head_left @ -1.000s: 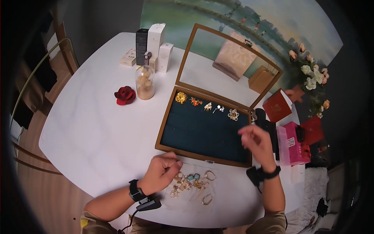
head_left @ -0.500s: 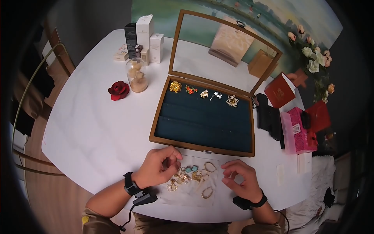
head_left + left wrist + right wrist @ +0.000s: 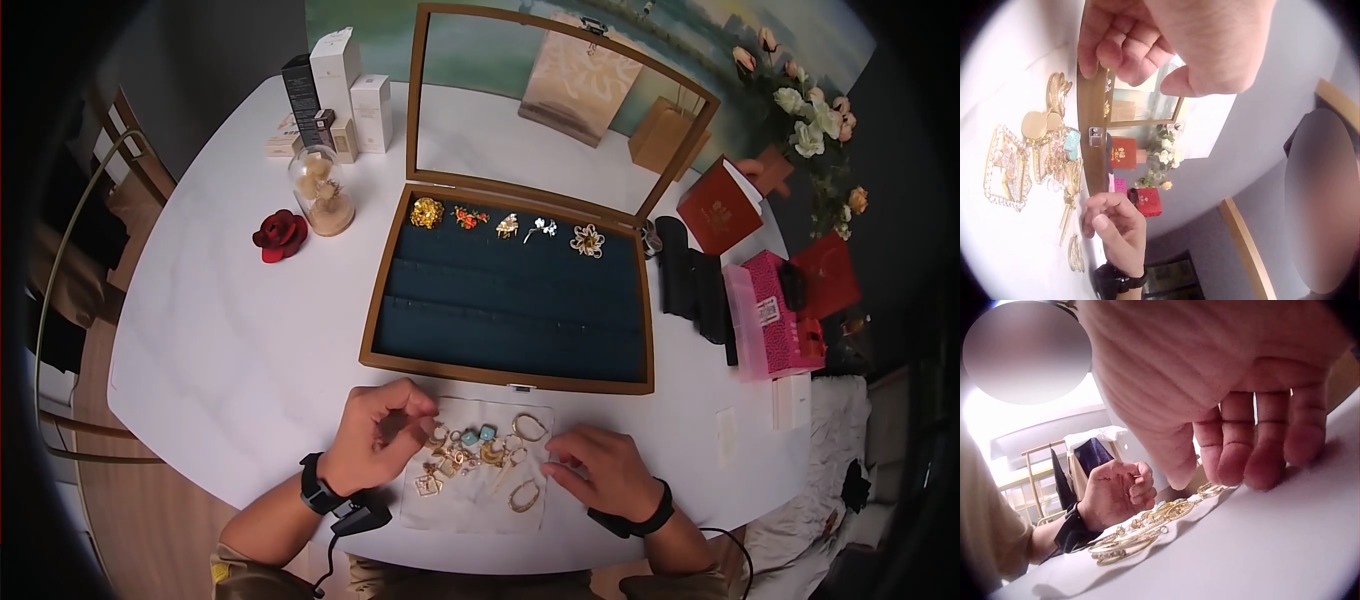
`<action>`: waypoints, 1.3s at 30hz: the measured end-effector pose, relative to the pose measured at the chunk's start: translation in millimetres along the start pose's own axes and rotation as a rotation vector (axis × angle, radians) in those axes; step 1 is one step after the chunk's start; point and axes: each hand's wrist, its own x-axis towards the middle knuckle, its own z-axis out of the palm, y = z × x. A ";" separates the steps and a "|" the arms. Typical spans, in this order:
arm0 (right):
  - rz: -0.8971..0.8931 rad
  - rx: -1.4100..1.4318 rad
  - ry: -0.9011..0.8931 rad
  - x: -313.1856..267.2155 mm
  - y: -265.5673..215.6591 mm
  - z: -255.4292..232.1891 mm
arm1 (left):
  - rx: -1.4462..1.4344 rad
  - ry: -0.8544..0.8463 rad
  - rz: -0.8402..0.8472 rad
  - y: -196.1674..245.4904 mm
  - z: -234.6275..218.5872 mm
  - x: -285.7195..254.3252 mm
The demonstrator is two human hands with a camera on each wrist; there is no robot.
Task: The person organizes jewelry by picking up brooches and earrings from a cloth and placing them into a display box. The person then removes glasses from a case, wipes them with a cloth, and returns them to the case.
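Gold jewellery (image 3: 455, 458) with two turquoise pieces (image 3: 478, 436) lies in a loose pile on a pale cloth (image 3: 470, 512). At its left edge, the left hand (image 3: 375, 437) hovers with loosely bent fingers and holds nothing. On the pile's right side, the right hand (image 3: 603, 470) stays low over the table near a gold hoop (image 3: 523, 495); its fingers are relaxed and empty in the right wrist view. Behind the hands stands a wooden case (image 3: 510, 379), its glass lid raised. Several brooches, among them a gold flower (image 3: 427, 212), form a row along the back of its dark green lining.
A red flower (image 3: 281, 236), a glass dome (image 3: 322, 192) and several small boxes (image 3: 336, 72) stand at the back left. Right of the case are black pouches (image 3: 692, 280), a pink box (image 3: 775, 312) and a red book (image 3: 719, 207).
The right hand has come down from over the case to the right side of the jewellery. The left hand stays beside the pile. The head view has shifted.
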 end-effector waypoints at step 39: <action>0.139 0.076 0.154 2.2 8.0 8.3 | 0.769 -0.072 0.216 10.0 1.3 9.7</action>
